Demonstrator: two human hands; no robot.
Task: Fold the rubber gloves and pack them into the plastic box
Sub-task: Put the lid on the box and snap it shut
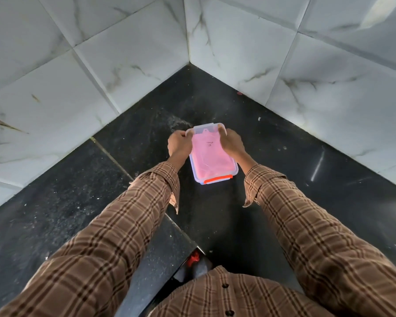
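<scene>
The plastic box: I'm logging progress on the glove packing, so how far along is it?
Nearly finished, it seems. Done: pink gloves lie inside the plastic box, under its clear lid, and the orange clip at the near end looks down. In hand: the left hand and right hand grip the far corners on the black counter. Left: probably closing the far end; any clip there is hidden.

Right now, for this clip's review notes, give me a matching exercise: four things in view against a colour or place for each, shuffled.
Things:
1. rubber gloves
2. clasp
3. left hand
4. countertop

Descriptions:
A. black, speckled
B. pink, inside the plastic box under its clear lid
C. orange, on the box's near end
D. gripping the box's far left corner

Pairs: 1-B, 2-C, 3-D, 4-A
</scene>
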